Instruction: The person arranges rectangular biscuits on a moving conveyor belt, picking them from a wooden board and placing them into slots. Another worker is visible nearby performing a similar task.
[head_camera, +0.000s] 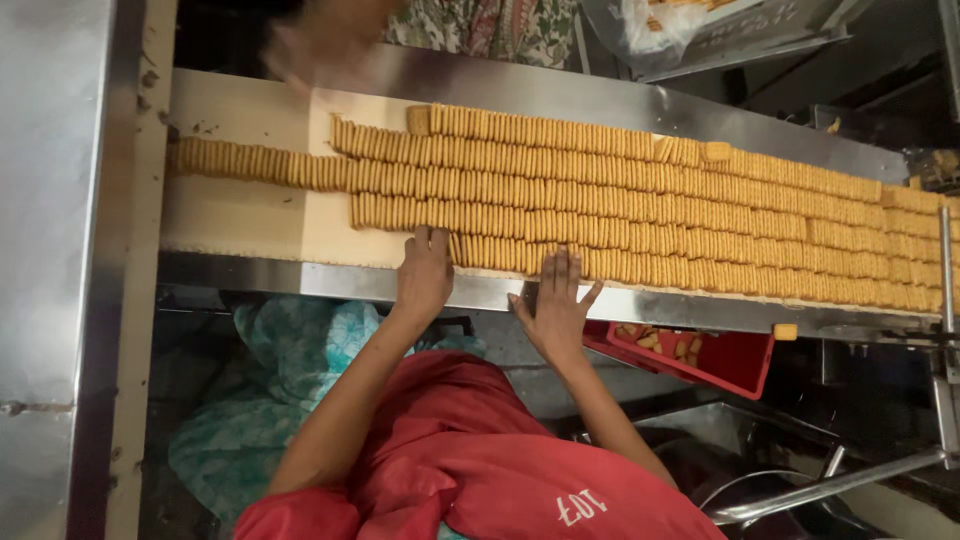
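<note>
Several long rows of tan square biscuits (620, 200) stand on edge on a cream conveyor belt (250, 220) that runs left to right. My left hand (424, 272) lies palm down at the left end of the nearest row, its fingertips against the first biscuits. My right hand (556, 305) rests flat over the same row a little to the right, fingers spread, its palm over the steel front rail (300, 280). A short stretch of the row shows between the two hands. Neither hand has lifted anything.
Another person's blurred hand (315, 45) and patterned garment (480, 25) are at the belt's far side. A red crate (735, 362) with broken biscuits hangs below the front rail. One loose biscuit (785, 331) sits on that rail. A steel panel (55, 250) stands at the left.
</note>
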